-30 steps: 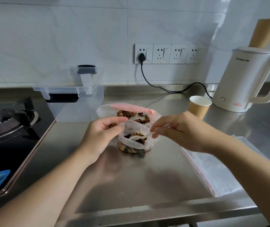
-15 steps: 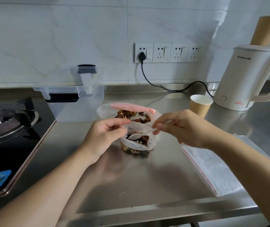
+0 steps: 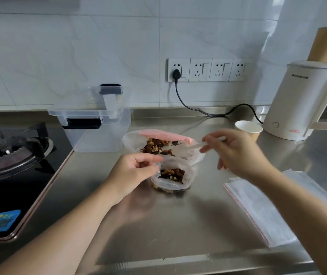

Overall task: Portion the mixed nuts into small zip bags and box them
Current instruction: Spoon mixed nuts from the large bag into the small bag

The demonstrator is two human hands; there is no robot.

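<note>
- Two bags of nuts stand on our steel counter (image 3: 178,225): the big bag (image 3: 158,144) behind, touching the small zip bag (image 3: 171,178) in front.
- Our left hand (image 3: 132,173) pinches the small bag's left rim between thumb and curled fingers, mouth open.
- Our right hand (image 3: 236,153) pinches a clear plastic spoon (image 3: 186,149) over the big bag.
- Spare zip bags (image 3: 267,207) lie flat at right; the clear box (image 3: 97,128) stands behind left.

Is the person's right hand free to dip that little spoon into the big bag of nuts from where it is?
Probably yes. The right hand pinches the clear spoon just above the big bag, whose mouth gapes open beneath it. The left hand is lower, holding the small zip bag, out of the way.
</note>
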